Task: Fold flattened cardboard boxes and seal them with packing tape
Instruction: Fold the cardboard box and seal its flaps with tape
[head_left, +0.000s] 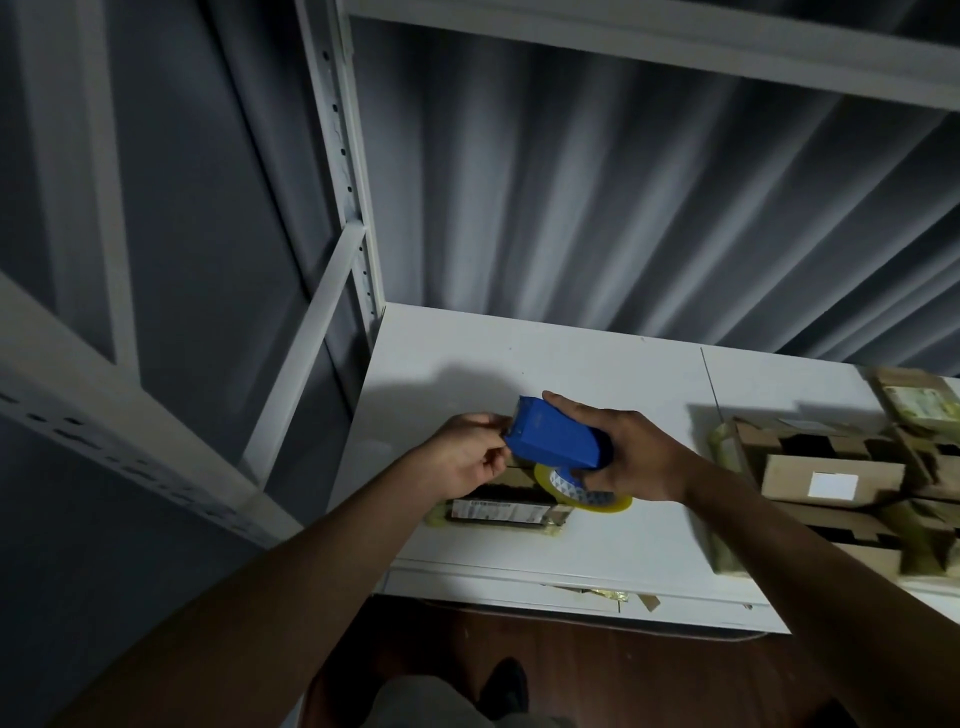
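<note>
A blue tape dispenser with a yellowish tape roll is held above the white shelf. My right hand grips its handle end, index finger lying along the top. At the dispenser's front edge, my left hand pinches with curled fingers; the tape end itself is too small to make out. Under both hands lies a small taped cardboard box with a printed label on its near side.
Several folded cardboard boxes, one with a white label, are stacked at the shelf's right. White metal shelving uprights rise on the left, grey curtain behind. Cardboard scraps poke out below the shelf edge; brown floor beneath.
</note>
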